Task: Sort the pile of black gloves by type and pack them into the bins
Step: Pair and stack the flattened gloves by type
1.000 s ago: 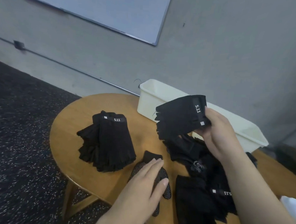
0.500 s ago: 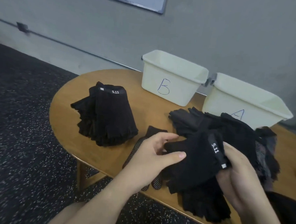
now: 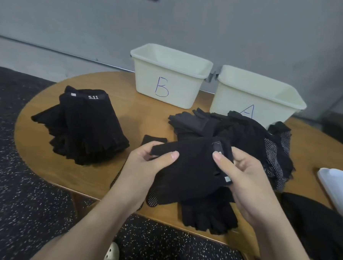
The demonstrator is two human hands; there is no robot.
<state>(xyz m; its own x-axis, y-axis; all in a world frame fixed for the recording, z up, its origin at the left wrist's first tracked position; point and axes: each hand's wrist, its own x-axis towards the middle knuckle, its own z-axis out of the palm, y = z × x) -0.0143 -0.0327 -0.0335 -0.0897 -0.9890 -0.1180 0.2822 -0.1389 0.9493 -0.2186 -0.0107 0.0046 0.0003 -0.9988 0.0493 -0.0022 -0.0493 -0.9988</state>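
Both hands hold one black fingerless glove [image 3: 190,170] above the table's front edge. My left hand [image 3: 145,166] pinches its finger end, and my right hand [image 3: 241,177] grips its cuff by the label. A neat stack of 5.11 fingerless gloves [image 3: 85,123] lies on the left. An unsorted pile of black gloves [image 3: 242,133] lies behind my hands, some with white grip dots. A dotted glove [image 3: 153,195] lies under my left hand. Cream bin B [image 3: 169,76] and bin A [image 3: 254,94] stand at the back; what lies inside them is hidden.
The round wooden table [image 3: 36,152] stands over dark speckled floor, near a grey wall. More black gloves [image 3: 318,227] lie at the front right edge. A white plastic bag [image 3: 338,186] sits at the far right.
My right hand brought the glove down from in front of the bins to just above the table front. My left hand left the dotted glove and took hold of the held glove's other end.
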